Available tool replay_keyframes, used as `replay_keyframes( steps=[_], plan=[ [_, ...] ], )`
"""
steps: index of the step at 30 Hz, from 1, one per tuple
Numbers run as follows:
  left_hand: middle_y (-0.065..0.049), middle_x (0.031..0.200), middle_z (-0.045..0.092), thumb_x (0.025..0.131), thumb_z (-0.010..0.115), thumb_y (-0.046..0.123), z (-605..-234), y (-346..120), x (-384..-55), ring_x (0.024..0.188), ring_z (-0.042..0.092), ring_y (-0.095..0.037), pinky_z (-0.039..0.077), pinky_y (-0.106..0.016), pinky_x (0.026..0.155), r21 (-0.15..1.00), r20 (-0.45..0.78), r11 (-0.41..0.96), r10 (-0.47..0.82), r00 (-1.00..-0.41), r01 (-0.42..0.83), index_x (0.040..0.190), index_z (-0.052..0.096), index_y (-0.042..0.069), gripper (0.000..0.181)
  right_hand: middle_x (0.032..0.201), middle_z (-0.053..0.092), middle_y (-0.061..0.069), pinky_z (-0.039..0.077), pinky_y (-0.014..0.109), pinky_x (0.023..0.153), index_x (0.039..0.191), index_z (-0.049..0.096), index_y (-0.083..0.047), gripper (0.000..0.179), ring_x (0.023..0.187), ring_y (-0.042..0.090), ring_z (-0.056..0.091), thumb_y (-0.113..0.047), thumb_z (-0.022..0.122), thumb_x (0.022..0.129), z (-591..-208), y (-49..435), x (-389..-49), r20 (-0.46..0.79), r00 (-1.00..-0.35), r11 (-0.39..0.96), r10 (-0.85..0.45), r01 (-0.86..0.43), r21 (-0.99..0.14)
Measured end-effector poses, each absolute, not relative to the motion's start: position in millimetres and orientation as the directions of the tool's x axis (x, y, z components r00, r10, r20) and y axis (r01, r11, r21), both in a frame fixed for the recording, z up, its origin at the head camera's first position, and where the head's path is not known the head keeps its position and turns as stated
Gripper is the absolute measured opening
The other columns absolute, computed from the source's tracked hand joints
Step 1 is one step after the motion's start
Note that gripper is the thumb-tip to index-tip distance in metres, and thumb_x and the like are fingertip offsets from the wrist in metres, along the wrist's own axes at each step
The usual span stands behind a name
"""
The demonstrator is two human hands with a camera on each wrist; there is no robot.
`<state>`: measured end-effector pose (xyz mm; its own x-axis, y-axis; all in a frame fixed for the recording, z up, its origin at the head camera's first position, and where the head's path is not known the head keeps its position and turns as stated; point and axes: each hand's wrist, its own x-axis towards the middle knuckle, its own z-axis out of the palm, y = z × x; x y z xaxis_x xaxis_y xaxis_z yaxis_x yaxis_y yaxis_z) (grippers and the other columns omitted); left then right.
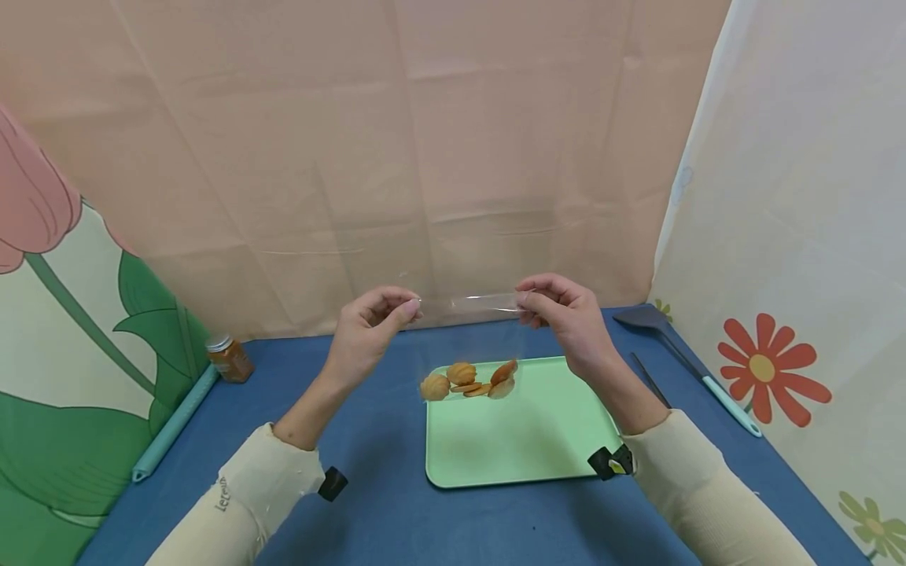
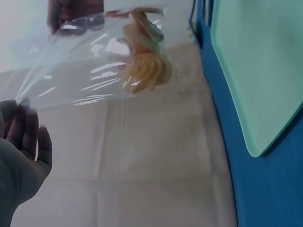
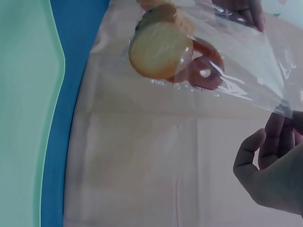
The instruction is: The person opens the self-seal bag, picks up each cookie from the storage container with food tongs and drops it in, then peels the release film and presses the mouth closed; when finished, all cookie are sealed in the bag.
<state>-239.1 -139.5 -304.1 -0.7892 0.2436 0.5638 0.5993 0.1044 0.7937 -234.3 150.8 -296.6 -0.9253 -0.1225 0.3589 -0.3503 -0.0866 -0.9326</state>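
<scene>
A clear plastic bag [image 2: 90, 61] hangs between my two hands. My left hand [image 1: 364, 334] pinches one upper corner of it between thumb and fingers, and the right hand [image 1: 569, 326] pinches the opposite corner. Several golden baked pieces [image 1: 462, 374] lie gathered at the bag's bottom. Among them the right wrist view shows a pale round bun [image 3: 158, 49] and a reddish-brown ring [image 3: 207, 71]. A ridged, shell-like pastry [image 2: 147, 71] shows in the left wrist view. In the head view the bag's lower end overlaps the far left part of a light green tray [image 1: 524, 448].
The tray lies on a blue tabletop [image 1: 375, 487]. At the left stand a lidded glass jar of brown contents [image 1: 231, 360] and a light blue roll [image 1: 173, 428]. A dark spatula with a pale blue handle [image 1: 732, 405] lies right, beside a thin dark utensil [image 1: 647, 377].
</scene>
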Motion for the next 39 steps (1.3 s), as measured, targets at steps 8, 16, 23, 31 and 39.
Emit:
replay_keyframes(
  steps=[8, 16, 23, 31, 39],
  plan=[
    [0.000, 0.096, 0.070, 0.099, 0.064, 0.010, -305.7, -139.8, -240.5, 0.091, 0.068, -0.012, 0.057, -0.025, 0.084, 0.782, 0.581, 0.088, 0.258, -0.772, 0.617, 0.111, 0.069, 0.004, 0.014, 0.077, 0.070, -0.005, 0.055, 0.025, 0.069, 0.103, 0.071, -0.001, 0.012, 0.068, 0.012, 0.060, -0.011, 0.068, 0.096, -299.5, 153.3, -236.5, 0.370, -0.920, -0.121, -0.131, -0.356, -0.927],
    [-0.005, 0.094, 0.069, 0.099, 0.064, 0.011, -303.5, -139.4, -241.2, 0.090, 0.068, -0.012, 0.058, -0.026, 0.083, 0.804, 0.554, 0.076, 0.263, -0.790, 0.589, 0.118, 0.066, -0.002, 0.023, 0.082, 0.071, -0.004, 0.056, 0.024, 0.071, 0.102, 0.075, -0.015, 0.011, 0.070, 0.011, 0.061, -0.008, 0.069, 0.095, -304.6, 157.3, -237.8, 0.367, -0.921, -0.154, -0.134, -0.346, -0.925],
    [0.004, 0.088, 0.070, 0.100, 0.062, 0.010, -303.5, -140.2, -241.3, 0.088, 0.069, -0.019, 0.058, -0.031, 0.087, 0.804, 0.562, 0.026, 0.296, -0.772, 0.595, 0.122, 0.064, -0.002, 0.025, 0.082, 0.069, -0.004, 0.056, 0.022, 0.072, 0.104, 0.075, -0.020, 0.017, 0.072, 0.011, 0.061, -0.008, 0.067, 0.096, -306.4, 159.5, -237.3, 0.375, -0.913, -0.178, -0.161, -0.347, -0.921],
    [0.004, 0.087, 0.071, 0.101, 0.061, 0.009, -304.3, -139.9, -241.8, 0.087, 0.070, -0.020, 0.058, -0.031, 0.087, 0.799, 0.572, 0.006, 0.304, -0.762, 0.601, 0.118, 0.064, -0.001, 0.020, 0.080, 0.067, -0.003, 0.055, 0.023, 0.070, 0.104, 0.076, -0.020, 0.017, 0.071, 0.012, 0.060, -0.008, 0.065, 0.098, -307.4, 159.6, -238.5, 0.387, -0.906, -0.207, -0.171, -0.351, -0.913],
    [0.004, 0.092, 0.071, 0.099, 0.061, 0.002, -306.2, -138.8, -242.0, 0.086, 0.070, -0.011, 0.058, -0.028, 0.083, 0.774, 0.621, -0.072, 0.274, -0.734, 0.628, 0.112, 0.069, 0.012, 0.019, 0.090, 0.070, -0.001, 0.055, 0.021, 0.070, 0.099, 0.078, -0.019, 0.024, 0.073, 0.012, 0.060, -0.004, 0.060, 0.100, -308.0, 159.1, -237.5, 0.416, -0.889, -0.287, -0.193, -0.354, -0.890]
  ],
)
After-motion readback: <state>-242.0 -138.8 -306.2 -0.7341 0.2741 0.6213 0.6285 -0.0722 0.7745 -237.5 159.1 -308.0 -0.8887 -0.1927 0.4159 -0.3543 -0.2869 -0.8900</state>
